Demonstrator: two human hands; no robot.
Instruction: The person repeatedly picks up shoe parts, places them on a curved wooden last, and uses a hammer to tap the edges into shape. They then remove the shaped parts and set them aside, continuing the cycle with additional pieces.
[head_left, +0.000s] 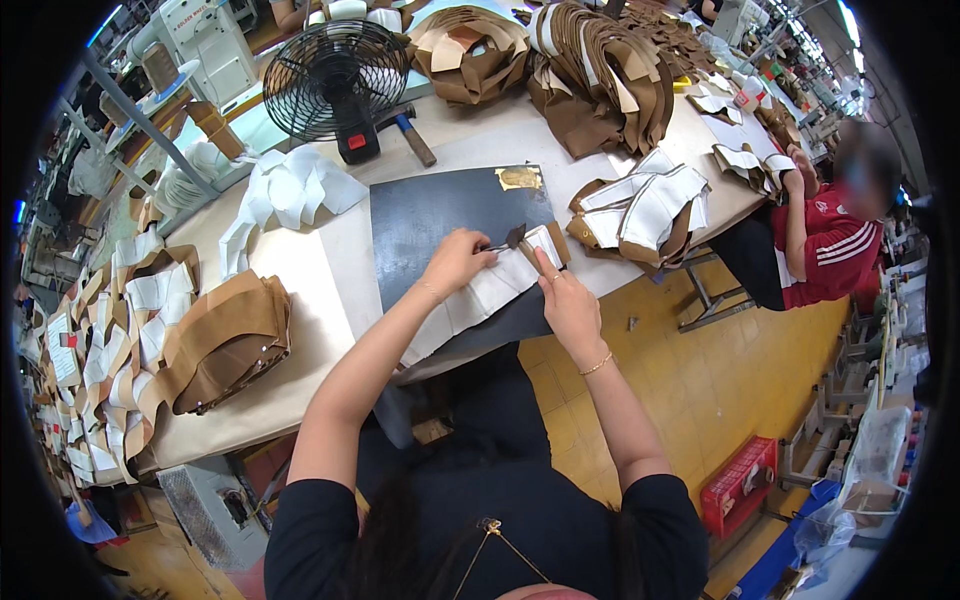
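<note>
My right hand [572,305] is closed around the wooden handle of a hammer [517,237], its dark head above the work. My left hand [460,260] pinches a thin dark metal tool [494,247] close to the hammer head; its tip is too small to make out. Under both hands lies a white-lined brown fabric piece [490,296], stretched across a dark board [425,215]. The far end of the piece shows a brown edge near the hammer.
A black fan [337,80] and a blue-handled hammer [416,140] sit beyond the board. Stacked brown pieces [600,80] lie at the back, white-and-brown pieces [640,210] to the right, more brown pieces [228,340] to the left. A person in red [828,240] sits at right.
</note>
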